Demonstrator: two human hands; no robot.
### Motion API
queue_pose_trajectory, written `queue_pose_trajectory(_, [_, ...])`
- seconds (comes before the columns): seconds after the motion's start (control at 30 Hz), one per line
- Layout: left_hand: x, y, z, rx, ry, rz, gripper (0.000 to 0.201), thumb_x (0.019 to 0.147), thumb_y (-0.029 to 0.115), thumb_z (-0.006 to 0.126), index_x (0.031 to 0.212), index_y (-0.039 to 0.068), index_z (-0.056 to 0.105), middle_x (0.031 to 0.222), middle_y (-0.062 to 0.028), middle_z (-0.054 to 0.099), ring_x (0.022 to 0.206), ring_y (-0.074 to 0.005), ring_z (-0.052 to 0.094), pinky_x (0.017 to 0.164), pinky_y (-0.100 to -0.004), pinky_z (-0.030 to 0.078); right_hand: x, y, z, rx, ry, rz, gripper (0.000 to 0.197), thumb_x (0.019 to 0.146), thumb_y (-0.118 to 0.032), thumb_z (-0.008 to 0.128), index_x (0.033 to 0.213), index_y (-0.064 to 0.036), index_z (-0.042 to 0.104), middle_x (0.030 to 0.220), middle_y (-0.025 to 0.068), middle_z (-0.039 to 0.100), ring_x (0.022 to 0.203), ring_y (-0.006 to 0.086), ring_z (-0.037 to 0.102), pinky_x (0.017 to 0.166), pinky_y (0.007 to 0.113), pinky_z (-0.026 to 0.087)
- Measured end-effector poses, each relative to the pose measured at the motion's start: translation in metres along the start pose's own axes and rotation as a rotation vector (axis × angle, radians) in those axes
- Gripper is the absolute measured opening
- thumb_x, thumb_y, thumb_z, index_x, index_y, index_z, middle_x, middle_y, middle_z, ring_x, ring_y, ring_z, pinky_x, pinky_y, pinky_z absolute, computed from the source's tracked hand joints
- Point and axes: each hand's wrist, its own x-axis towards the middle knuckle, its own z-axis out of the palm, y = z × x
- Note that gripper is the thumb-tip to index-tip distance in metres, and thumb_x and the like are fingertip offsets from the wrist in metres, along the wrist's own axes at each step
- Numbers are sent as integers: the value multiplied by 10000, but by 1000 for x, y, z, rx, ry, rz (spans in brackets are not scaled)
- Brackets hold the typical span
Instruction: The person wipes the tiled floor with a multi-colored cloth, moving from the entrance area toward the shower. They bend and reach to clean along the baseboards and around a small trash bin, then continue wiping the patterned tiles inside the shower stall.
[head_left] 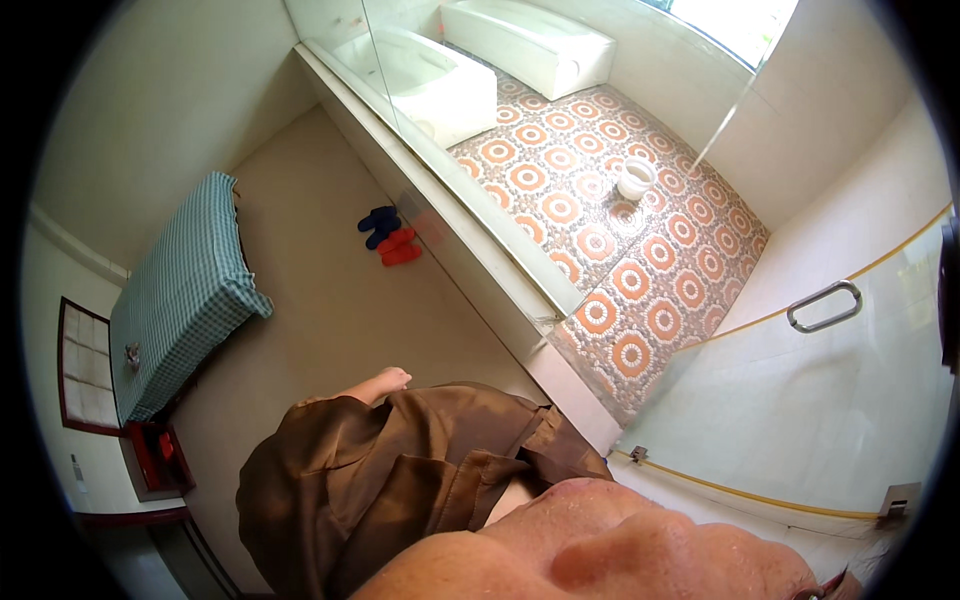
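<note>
My left hand (394,380) shows past the brown satin garment (400,450) that I wear, at chest level. Its fingers look curled in, and nothing sticks out of them. It hangs over the beige floor, touching no object that I can see. Farther ahead on that floor lie a pair of dark blue slippers (379,226) and a pair of red slippers (400,247), side by side against a low ledge. My right hand is out of the picture, on the side where the garment and the frame's lower edge hide it.
A glass-topped ledge (470,210) divides the floor from a patterned tiled area (560,208) with two white bathtubs (440,95) and a white bucket (636,178). At right, a glass door (780,400) has a metal handle (825,306). A checked cloth (190,290) covers a table at left.
</note>
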Motion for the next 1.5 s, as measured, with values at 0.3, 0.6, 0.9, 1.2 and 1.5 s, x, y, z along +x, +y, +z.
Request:
queue_pose_trajectory(0.3, [-39, -5, 95, -26, 47, 36, 393, 870, 334, 486, 892, -7, 680, 833, -192, 691, 802, -298, 681, 739, -439, 497, 28, 2, -25, 21, -88, -34, 396, 867, -83, 554, 1243, 41, 558, 1140, 156, 644, 1012, 263, 612, 927, 373, 456])
queue_pose_trajectory(0.6, [-72, 48, 142, -65, 41, 62, 355, 865, 325, 501, 886, 12, 668, 769, -176, 672, 772, -261, 669, 705, -424, 485, 47, 10, -49, 26, -152, -59, 395, 869, -86, 556, 1243, 41, 559, 1144, 155, 643, 1016, 263, 612, 932, 372, 453])
queue_pose_trajectory(0.9, [-90, -1, 186, -162, 28, -111, 373, 879, 326, 491, 878, -5, 662, 761, -160, 675, 754, -268, 662, 695, -422, 488, 57, 8, -54, 4, -219, -86, 394, 871, -89, 557, 1242, 40, 561, 1149, 153, 643, 1020, 262, 611, 936, 371, 450])
queue_pose_trajectory(1.2, [-120, -25, 207, -277, 52, -272, 388, 888, 328, 482, 873, -16, 659, 757, -150, 678, 740, -273, 656, 686, -421, 490, 65, 2, -58, -20, -245, -95, 393, 872, -92, 559, 1242, 40, 562, 1153, 152, 642, 1023, 261, 610, 940, 370, 447])
queue_pose_trajectory(1.5, [-91, -34, 214, -317, -4, -299, 404, 898, 331, 473, 867, -28, 656, 753, -140, 681, 726, -277, 650, 677, -419, 493, 84, 0, -51, -26, -253, -114, 391, 874, -95, 560, 1241, 39, 564, 1158, 150, 642, 1027, 260, 609, 944, 369, 444])
